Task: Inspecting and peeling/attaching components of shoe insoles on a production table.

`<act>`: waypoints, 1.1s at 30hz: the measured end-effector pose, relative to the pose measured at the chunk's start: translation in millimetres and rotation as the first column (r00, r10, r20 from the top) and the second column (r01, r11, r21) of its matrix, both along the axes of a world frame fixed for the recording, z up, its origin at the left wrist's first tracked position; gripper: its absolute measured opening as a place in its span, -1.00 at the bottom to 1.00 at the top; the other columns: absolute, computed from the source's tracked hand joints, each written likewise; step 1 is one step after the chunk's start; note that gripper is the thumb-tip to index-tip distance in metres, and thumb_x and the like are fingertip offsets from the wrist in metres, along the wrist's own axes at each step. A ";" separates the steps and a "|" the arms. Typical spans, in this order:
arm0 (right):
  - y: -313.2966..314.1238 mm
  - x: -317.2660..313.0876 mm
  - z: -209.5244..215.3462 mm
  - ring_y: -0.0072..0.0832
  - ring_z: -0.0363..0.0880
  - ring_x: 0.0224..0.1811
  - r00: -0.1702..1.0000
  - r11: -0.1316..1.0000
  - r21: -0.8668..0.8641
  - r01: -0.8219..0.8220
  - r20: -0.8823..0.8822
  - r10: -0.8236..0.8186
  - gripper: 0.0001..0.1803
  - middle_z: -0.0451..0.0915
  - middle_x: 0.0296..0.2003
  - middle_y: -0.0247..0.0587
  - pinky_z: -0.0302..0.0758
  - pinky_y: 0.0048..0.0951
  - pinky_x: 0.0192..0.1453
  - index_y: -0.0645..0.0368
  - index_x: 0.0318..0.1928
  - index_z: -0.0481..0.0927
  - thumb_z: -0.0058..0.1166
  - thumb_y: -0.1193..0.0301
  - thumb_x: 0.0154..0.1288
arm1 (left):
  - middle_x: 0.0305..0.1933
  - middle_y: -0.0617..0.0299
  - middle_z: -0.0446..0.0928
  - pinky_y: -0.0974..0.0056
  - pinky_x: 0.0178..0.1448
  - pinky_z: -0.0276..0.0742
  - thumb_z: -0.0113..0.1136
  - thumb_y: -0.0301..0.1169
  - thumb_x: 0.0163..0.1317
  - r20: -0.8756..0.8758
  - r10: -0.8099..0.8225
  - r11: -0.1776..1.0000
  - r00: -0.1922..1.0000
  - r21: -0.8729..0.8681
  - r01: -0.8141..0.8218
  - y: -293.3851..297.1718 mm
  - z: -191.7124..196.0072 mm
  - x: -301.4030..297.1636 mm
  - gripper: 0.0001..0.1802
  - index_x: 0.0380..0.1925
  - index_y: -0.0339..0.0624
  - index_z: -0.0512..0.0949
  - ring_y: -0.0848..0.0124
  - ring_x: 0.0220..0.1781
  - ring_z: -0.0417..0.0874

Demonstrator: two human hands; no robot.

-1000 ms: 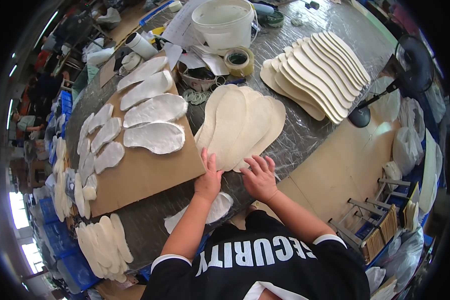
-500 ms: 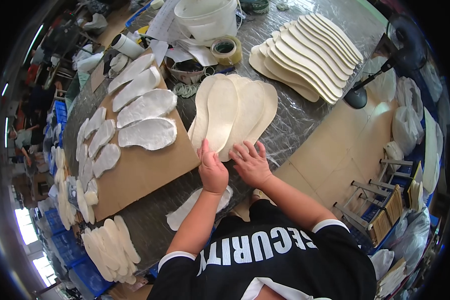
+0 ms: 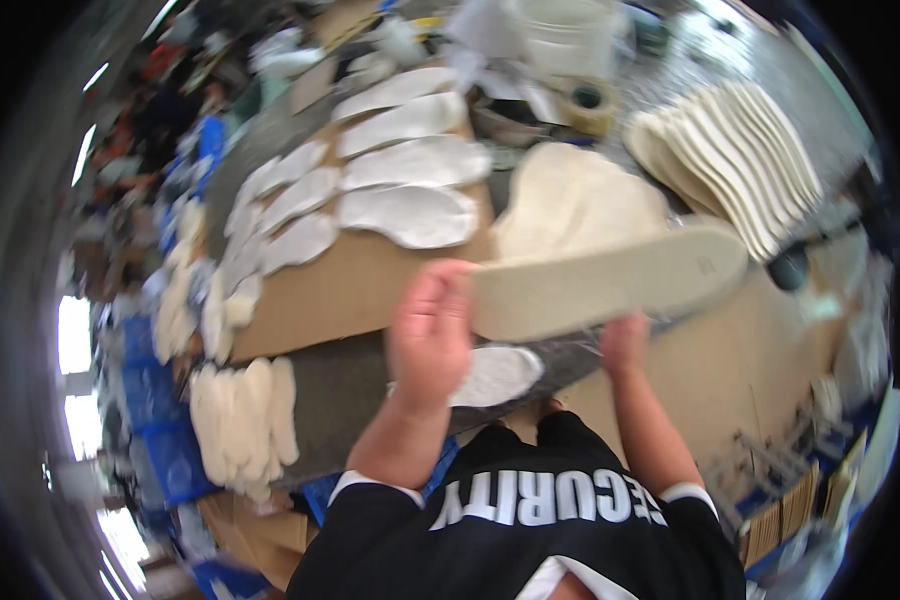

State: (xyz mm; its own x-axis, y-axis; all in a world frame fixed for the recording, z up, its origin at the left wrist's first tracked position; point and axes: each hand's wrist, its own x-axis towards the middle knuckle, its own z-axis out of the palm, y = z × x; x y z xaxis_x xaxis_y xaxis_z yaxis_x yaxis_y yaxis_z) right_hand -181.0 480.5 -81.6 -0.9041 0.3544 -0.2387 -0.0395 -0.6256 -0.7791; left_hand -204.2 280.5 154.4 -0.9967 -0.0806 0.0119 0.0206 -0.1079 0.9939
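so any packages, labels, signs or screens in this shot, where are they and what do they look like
White block lettering: across the black shirt at the bottom edge, upside down to the camera.
Small grey stamp: on the cream insole held up between the left hand and right hand; too blurred to describe further.
No screens, signs or printed packages can be made out.

A cluttered workshop seen from above, blurred by motion

A grey speckled worktable (image 3: 370,395) fills the middle, with a brown cardboard sheet (image 3: 360,290) laid across it. Bright daylight comes through windows (image 3: 73,335) at the left edge. Blue crates (image 3: 170,440) stand on the floor beside the table. To the right lies a tan floor (image 3: 710,370), with wooden frames (image 3: 790,500) near the lower right corner.
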 end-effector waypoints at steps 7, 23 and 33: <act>10.1 24.7 101.2 -0.04 0.32 0.33 0.832 0.734 -0.431 -0.524 -0.442 0.335 0.15 0.29 0.29 0.23 0.26 0.02 0.40 0.17 0.48 -0.09 -0.01 -0.34 0.14 | -0.44 0.41 0.50 0.48 -0.22 0.43 -0.03 -0.37 0.47 0.199 0.110 0.982 0.974 -0.176 -0.074 -79.9 -69.1 60.1 -0.78 -0.17 -0.27 0.56 0.66 -0.37 0.46; -170.0 69.9 178.7 -0.28 0.56 0.11 0.561 0.503 -0.322 -0.802 -0.116 0.820 -0.32 0.51 0.10 0.08 0.50 -0.32 0.20 0.27 0.42 0.13 -0.05 0.67 0.28 | 0.33 -0.08 0.25 -0.20 0.50 -0.03 0.62 -0.10 -0.28 -0.105 -0.459 0.668 0.882 -0.695 0.265 -221.3 -53.2 135.5 -0.06 0.06 -0.14 0.23 -0.06 0.41 0.25; -196.3 88.8 132.0 -0.07 0.19 0.42 0.737 -0.026 0.943 -0.330 0.275 0.617 -0.42 0.31 0.32 0.02 0.09 -0.05 0.46 0.21 0.23 0.40 0.14 0.49 0.16 | 0.09 -0.04 0.45 0.14 0.22 0.43 0.59 -0.28 -0.27 0.099 -0.246 0.561 0.964 -0.797 0.225 -283.1 -56.8 155.9 -0.41 -0.24 -0.23 0.48 0.03 0.15 0.49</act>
State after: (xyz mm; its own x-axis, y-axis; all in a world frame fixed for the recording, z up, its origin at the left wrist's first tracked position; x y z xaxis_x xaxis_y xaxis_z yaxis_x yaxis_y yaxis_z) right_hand -92.2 284.2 50.4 -0.9243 -0.3793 0.0414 -0.2815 0.6045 -0.7452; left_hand -48.3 -2.6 97.6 -0.9775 0.2091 -0.0279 0.1347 0.7203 0.6805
